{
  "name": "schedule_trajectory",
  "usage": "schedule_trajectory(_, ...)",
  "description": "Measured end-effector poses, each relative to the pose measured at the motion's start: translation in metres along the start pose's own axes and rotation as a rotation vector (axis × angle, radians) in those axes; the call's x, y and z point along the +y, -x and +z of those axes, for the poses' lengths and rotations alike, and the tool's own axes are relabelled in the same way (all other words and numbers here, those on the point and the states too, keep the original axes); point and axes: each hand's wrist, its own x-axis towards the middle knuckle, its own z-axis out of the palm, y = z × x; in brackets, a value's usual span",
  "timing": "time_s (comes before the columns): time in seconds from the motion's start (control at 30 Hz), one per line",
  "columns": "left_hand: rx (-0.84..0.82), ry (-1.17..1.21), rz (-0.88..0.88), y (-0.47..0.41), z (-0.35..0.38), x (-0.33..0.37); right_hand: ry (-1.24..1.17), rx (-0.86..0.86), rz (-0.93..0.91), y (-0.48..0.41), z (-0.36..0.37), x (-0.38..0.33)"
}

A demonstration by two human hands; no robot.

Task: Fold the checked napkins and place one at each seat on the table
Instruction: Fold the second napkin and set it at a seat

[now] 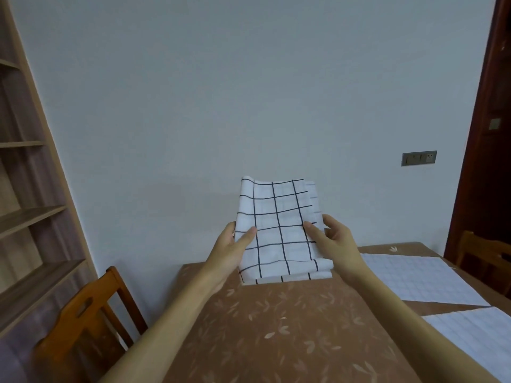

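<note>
A white napkin with a black check (279, 230), folded into a long rectangle of several layers, is held up above the far end of the table (276, 327). My left hand (232, 244) grips its left edge, thumb on top. Its right edge is pinched by my right hand (331, 239), thumb on the front. The napkin's top end rises in front of the wall, and its lower end hangs just over the brown leaf-patterned tablecloth.
Two flat white mats with a fine grid lie on the table's right side, one farther back (414, 280) and one nearer (475, 338). A wooden chair (91, 308) stands at the left, another chair (481, 252) at the far right. Shelves (25, 217) line the left wall.
</note>
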Motion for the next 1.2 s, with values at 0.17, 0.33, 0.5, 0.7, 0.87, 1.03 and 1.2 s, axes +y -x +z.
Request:
schedule_trajectory(0.17, -0.115, -0.142, 0.048, 0.012, 0.0, -0.005, 0.025, 0.106, -0.12, -0.002, -0.002, -0.001)
schedule_trajectory(0.33, -0.042, -0.358, 0.196, 0.016, -0.001, -0.016, 0.063, 0.128, -0.162, -0.003, -0.005, 0.0)
schedule_trajectory(0.5, 0.153, -0.388, 0.301, 0.014, 0.002, -0.018, 0.086, 0.133, -0.175, -0.002, -0.003, -0.002)
schedule_trajectory(0.7, 0.192, -0.132, 0.159, 0.008, 0.001, -0.027, 0.165, 0.161, -0.201, -0.004, -0.003, 0.0)
schedule_trajectory(0.87, 0.039, 0.4, -0.05, 0.011, -0.005, -0.017, 0.159, 0.122, -0.158, -0.006, -0.01, 0.002)
schedule_trajectory(1.03, 0.085, 0.246, -0.13, 0.0, -0.01, -0.011, 0.152, -0.041, -0.093, -0.002, -0.011, 0.008)
schedule_trajectory(1.2, 0.07, 0.091, -0.074, -0.001, -0.01, -0.005, 0.139, -0.125, -0.067, 0.001, -0.011, 0.006)
